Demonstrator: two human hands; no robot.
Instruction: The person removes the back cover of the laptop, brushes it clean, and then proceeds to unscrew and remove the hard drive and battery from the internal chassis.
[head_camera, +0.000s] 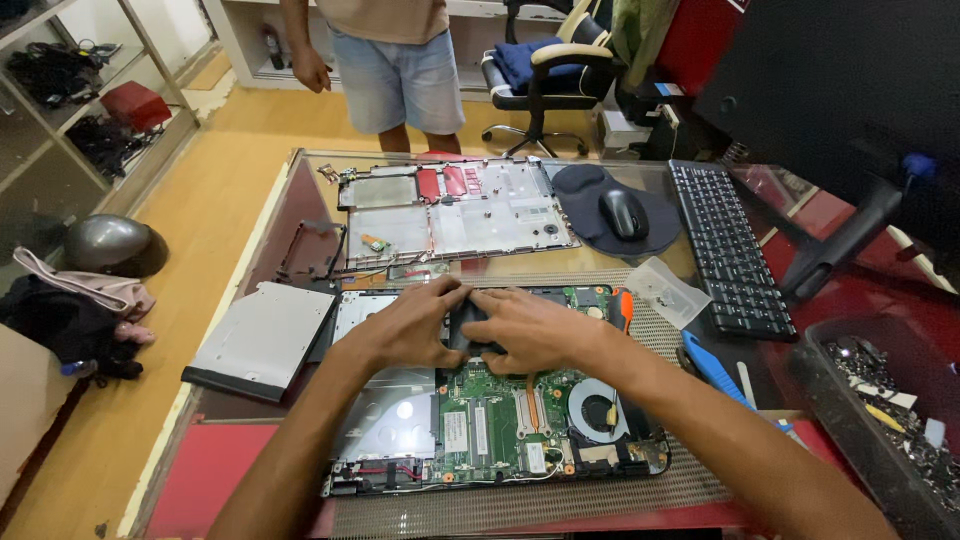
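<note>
Both hands meet over the opened black laptop base (500, 420), which lies on a woven mat (560, 500) near the front edge of the glass worktop (300, 190). Between them sits a flat black rectangular part (470, 325), pressed down at the far middle of the laptop's inside, just beyond the green circuit board (490, 425). The left hand (410, 325) lies on the part's left side, fingers bent and close together, their tips gripping its far left edge. The right hand (535, 330) covers the right side, fingers curled onto its top and near edge, thumb tucked under. Only a narrow strip of the part shows between the two hands.

The round grey cooling fan (600, 408) sits right of the circuit board, close to the right forearm. A silver flat optical drive (262, 340) hangs over the worktop's left edge. Toward the far edge lies the removed silver and red laptop bottom cover (455, 210); right of it, a black mouse (623, 213) on a dark mouse pad (585, 190), then a black keyboard (730, 250). Another person in light shorts (400, 85) stands beyond the far edge.
</note>
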